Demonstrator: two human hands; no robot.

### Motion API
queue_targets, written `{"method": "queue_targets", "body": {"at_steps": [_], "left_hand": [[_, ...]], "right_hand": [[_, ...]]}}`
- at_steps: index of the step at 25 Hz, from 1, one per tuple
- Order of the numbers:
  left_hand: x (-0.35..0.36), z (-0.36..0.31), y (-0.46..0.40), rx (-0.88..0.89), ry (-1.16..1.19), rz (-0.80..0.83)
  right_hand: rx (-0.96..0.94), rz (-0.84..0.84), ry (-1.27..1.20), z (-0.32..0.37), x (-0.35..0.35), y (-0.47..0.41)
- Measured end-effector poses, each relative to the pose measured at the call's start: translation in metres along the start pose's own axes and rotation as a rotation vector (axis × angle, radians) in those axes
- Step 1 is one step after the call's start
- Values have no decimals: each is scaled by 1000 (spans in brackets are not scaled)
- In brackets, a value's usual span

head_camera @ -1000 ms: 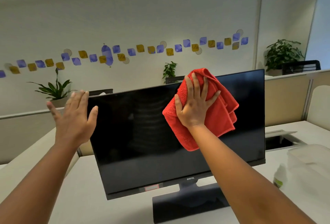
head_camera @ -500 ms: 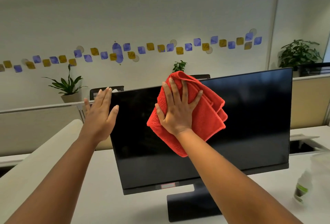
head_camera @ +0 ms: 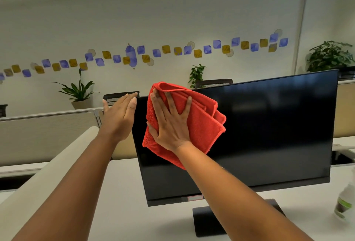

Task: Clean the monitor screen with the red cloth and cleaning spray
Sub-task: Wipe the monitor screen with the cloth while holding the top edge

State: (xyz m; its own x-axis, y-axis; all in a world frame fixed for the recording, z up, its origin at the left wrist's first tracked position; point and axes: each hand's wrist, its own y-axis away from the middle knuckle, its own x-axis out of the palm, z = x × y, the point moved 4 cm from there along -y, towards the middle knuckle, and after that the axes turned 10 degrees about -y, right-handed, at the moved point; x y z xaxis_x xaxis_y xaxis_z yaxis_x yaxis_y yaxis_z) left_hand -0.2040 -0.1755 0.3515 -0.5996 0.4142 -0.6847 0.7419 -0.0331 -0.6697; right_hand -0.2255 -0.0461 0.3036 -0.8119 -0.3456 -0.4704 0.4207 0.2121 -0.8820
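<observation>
A black monitor (head_camera: 269, 129) stands on a white desk, its screen dark. My right hand (head_camera: 171, 123) presses the folded red cloth (head_camera: 203, 125) flat against the screen's upper left corner, fingers spread and straight. My left hand (head_camera: 119, 115) is held upright with straight fingers at the monitor's left edge, near its top corner; whether it touches the frame is unclear. The cleaning spray bottle (head_camera: 343, 204), white with a green label, stands blurred at the right edge of the desk.
The monitor's black stand (head_camera: 203, 219) sits on the white desk (head_camera: 119, 202). Low partitions (head_camera: 48, 135) run behind the desk, with potted plants (head_camera: 78, 90) and black chair backs (head_camera: 213, 82) beyond. A cable cutout (head_camera: 342, 158) opens in the desk at the right.
My right hand has slid the red cloth leftwards across the screen to its upper left corner. My left hand has come in close to the monitor's left edge.
</observation>
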Motion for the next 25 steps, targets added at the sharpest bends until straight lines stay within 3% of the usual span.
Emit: {"method": "queue_targets", "body": {"at_steps": [8,14,19,25], "left_hand": [[1,5,-2,-20,105,1],[5,0,2,-1,5,-76],[18,-12,2,38,-260,-70],[17,-12,5,44,-322,-83]], "right_hand": [[-160,78,67,33,20,-5],[-330,148,117,34,27,16],[-383,250,172,29,41,59],[-377,243,184,-3,44,113]]}}
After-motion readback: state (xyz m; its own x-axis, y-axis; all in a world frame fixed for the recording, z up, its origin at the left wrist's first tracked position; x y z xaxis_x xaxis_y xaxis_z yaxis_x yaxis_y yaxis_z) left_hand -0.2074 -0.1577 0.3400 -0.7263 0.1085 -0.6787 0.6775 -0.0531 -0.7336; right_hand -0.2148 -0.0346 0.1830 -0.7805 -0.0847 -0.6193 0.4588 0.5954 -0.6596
